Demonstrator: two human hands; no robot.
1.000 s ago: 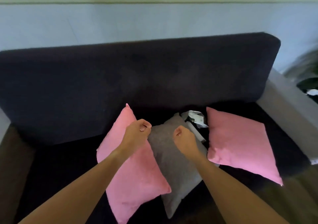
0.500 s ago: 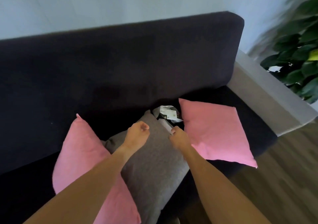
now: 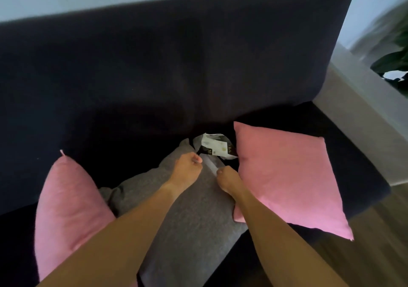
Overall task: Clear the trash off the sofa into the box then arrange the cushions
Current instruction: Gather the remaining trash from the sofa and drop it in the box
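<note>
A crumpled black-and-white wrapper (image 3: 215,146) lies on the dark sofa (image 3: 176,66) seat, against the backrest, between the grey cushion (image 3: 189,216) and the right pink cushion (image 3: 284,176). A pale strip (image 3: 210,165) runs from the wrapper down over the grey cushion's top corner. My left hand (image 3: 187,168) hovers over that corner with its fingers curled in, just left of the strip. My right hand (image 3: 228,178) is curled too, its fingertips at the strip's lower end. A second pink cushion (image 3: 68,205) lies at the left. No box is in view.
The sofa's grey armrest (image 3: 357,119) closes off the right side. A leafy plant (image 3: 393,59) stands beyond it. Wooden floor (image 3: 375,253) shows at the lower right. A pale wall rises behind the backrest.
Both hands have moved forward across the grey cushion, from its middle to its top corner beside the wrapper. My view has swung right and closer to the sofa.
</note>
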